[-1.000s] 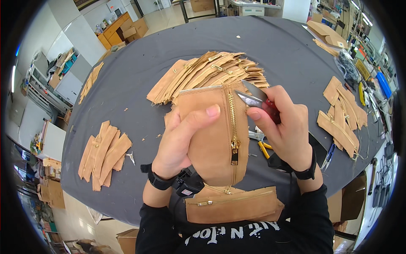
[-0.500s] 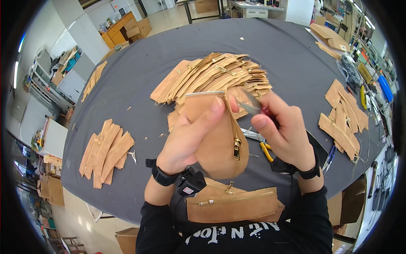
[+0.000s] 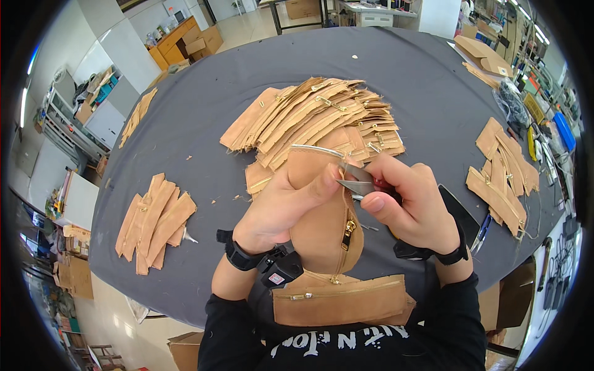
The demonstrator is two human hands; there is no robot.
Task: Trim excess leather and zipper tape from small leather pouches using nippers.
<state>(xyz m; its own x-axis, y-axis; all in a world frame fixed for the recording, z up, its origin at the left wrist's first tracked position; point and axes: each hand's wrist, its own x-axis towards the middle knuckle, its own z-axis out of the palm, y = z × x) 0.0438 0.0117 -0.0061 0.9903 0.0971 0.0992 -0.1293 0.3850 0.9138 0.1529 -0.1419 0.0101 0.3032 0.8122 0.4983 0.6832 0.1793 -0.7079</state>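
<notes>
While left fingers (image 3: 322, 186) hold 1 zippered piece (image 3: 320, 238), right fingers (image 3: 380, 204) gripping 1 red-handled cutter (image 3: 359, 187)

One view is supplied: the left camera of a head-worn fisheye pair, looking steeply down and forward. The left hand (image 3: 275, 207) and right hand (image 3: 413, 203) sit close, near centre; the grey-covered table (image 3: 421, 68) spreads around them; the floor (image 3: 247, 29) recedes beyond its far edge.

Black top (image 3: 377, 353) with white lettering (image 3: 340, 338), boxy black wrist straps (image 3: 239, 255)
</notes>
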